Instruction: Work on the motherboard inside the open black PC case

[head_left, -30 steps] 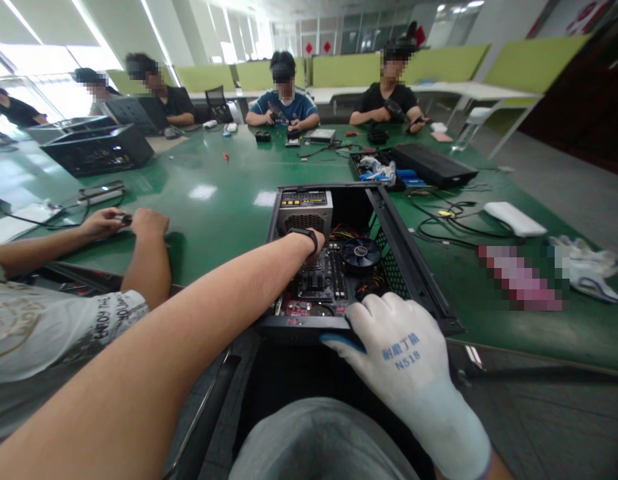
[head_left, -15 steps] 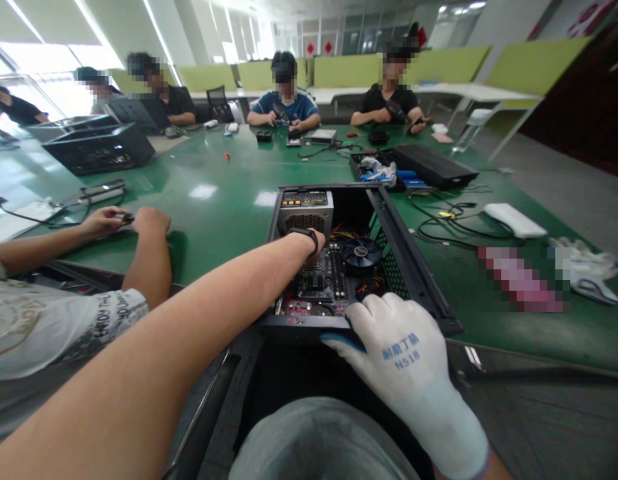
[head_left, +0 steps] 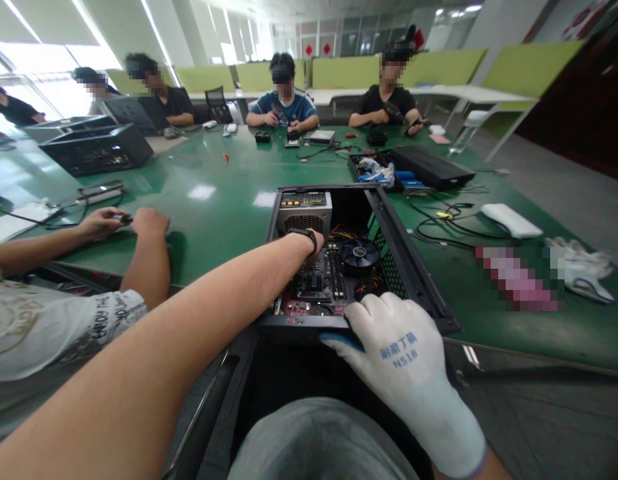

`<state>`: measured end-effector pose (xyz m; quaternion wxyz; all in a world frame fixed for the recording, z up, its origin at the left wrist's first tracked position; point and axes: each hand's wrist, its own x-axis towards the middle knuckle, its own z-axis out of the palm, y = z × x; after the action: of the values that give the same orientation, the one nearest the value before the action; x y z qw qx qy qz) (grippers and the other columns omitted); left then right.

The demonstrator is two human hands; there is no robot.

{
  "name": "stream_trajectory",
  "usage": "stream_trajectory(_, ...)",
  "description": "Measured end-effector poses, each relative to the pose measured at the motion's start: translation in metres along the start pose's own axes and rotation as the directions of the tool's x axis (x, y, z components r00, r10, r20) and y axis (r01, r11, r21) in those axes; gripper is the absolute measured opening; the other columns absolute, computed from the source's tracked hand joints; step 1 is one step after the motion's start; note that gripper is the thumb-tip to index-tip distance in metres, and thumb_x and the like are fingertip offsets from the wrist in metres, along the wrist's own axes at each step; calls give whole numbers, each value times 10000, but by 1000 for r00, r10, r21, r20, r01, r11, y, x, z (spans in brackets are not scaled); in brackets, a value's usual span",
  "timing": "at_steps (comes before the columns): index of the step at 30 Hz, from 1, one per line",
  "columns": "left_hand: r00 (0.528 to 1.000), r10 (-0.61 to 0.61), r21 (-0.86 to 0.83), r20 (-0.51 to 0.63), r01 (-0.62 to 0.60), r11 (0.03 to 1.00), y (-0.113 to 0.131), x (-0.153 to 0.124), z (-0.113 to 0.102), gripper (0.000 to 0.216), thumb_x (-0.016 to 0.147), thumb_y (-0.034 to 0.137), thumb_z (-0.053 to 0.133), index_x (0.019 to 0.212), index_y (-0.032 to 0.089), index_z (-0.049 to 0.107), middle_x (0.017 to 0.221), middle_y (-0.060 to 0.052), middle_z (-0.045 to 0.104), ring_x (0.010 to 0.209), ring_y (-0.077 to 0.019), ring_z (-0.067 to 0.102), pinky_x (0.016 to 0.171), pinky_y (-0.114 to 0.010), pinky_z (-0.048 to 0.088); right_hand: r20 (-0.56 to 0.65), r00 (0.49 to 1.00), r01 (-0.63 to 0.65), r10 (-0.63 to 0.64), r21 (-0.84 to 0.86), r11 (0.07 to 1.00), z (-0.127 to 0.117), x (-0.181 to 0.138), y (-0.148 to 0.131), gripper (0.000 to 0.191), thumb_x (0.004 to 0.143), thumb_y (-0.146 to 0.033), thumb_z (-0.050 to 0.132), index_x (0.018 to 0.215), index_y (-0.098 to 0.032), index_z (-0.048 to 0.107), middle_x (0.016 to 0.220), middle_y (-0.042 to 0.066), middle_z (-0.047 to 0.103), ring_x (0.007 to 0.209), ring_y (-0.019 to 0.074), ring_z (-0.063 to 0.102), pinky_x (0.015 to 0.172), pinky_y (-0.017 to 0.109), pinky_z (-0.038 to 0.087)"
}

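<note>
An open black computer case (head_left: 417, 267) lies on the near edge of the green table. My right hand (head_left: 396, 333), in a white work glove, grips its near rim, fingers over the edge and thumb below. My bare left hand (head_left: 319, 244), with a black wristband (head_left: 305, 233), reaches down inside by the power supply (head_left: 309, 215). Its fingers are hidden behind the wrist and forearm, so what they touch does not show. The motherboard (head_left: 311, 287) lies below, with a black cooling fan (head_left: 359, 253) to its right.
To the left, a co-worker's hands (head_left: 131, 220) hold a small dark part. Black cables (head_left: 439, 223), a white box-like object (head_left: 511, 221) and spare gloves (head_left: 583, 267) lie to the right. Behind the case is an open black tray (head_left: 403, 167) holding blue-and-white gloves. Other people sit across the table.
The view has shifted very slightly. Both my hands keep their places, the left inside the computer case and the right on its rim.
</note>
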<state>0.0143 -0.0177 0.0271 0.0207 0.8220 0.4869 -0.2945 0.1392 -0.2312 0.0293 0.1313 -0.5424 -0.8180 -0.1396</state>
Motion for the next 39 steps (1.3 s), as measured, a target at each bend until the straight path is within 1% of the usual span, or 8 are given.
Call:
stream_trajectory(4,1000,-12,-39,-10,12,999,-1,2,1,537,555,219,828,1077,110,761,1105,-132,744,1060,-285,671,950,-285,508,10,1000,3,-3,4,1000,2,1,0,366,822,-609,639,830,-246,598,746,30,580,727,223,458,648,347,165)
stream_trajectory(10,1000,5,-16,-13,-5,1000,-4,9,5,579,552,215,835,1101,51,748,1064,-171,747,998,-307,692,920,-309,529,-2,1000,3,-3,-7,1000,0,0,0,353,804,-589,669,799,-244,593,733,31,577,715,222,451,644,345,165)
stream_trajectory(15,1000,-10,-29,-22,10,1000,-1,1,1,524,558,204,832,1060,73,764,1070,-160,748,1007,-304,691,927,-309,524,-10,1000,9,-10,-7,1000,1,1,-1,361,807,-603,659,813,-247,601,732,29,578,714,222,452,644,345,162)
stream_trajectory(20,999,-33,-105,-30,30,994,0,-4,-1,500,522,190,849,1009,99,781,1050,-148,752,1025,-311,686,936,-311,517,-9,1000,5,-5,-5,1000,2,0,0,365,805,-607,660,814,-247,595,730,28,573,714,224,452,645,347,161)
stream_trajectory(23,999,-34,-129,-41,29,991,0,-2,0,486,510,168,853,983,80,783,1034,-165,753,1030,-326,683,950,-330,513,-10,1000,9,-9,-2,1000,2,-1,1,367,809,-612,652,827,-250,598,738,28,575,718,227,454,648,350,165)
stream_trajectory(26,999,-25,-92,-38,22,995,-1,0,1,508,528,177,848,1012,43,772,1052,-194,743,1033,-335,679,955,-340,509,-12,1000,8,-8,-6,1000,2,0,1,367,802,-609,661,821,-250,590,737,27,571,719,227,455,648,351,165)
stream_trajectory(33,998,-45,-156,-45,37,987,-2,1,1,546,473,184,875,1000,72,784,1005,-171,756,1029,-338,682,960,-337,507,-11,1000,6,-6,-6,1000,2,0,0,373,797,-610,667,811,-247,585,734,28,568,720,223,455,646,352,163)
stream_trajectory(39,1000,-21,-78,-10,20,997,1,-1,-1,618,455,209,897,1042,63,772,1041,-180,752,1004,-333,693,933,-336,529,-25,1000,6,-6,-4,1000,2,0,0,354,792,-591,682,827,-247,610,735,28,577,718,226,459,646,352,173)
